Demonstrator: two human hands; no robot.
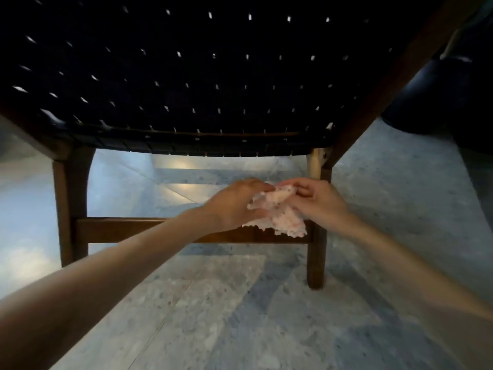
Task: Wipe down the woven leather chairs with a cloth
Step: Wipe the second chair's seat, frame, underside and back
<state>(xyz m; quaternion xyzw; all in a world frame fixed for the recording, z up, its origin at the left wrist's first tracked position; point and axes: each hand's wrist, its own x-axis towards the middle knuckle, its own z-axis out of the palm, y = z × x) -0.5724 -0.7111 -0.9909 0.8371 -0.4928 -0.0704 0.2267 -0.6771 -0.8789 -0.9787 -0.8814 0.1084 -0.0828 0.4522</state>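
A chair with a dark woven leather seat and a brown wooden frame fills the upper view, seen from low and close. A white cloth with pink speckles hangs in front of the chair's lower crossbar. My left hand grips the cloth's left side. My right hand pinches its top right corner. Both hands are below the seat's front edge and do not touch the chair.
Grey speckled stone floor lies under and around the chair. A dark rounded object sits at the right behind the chair's slanted wooden rail. The chair's front right leg stands just below my right hand.
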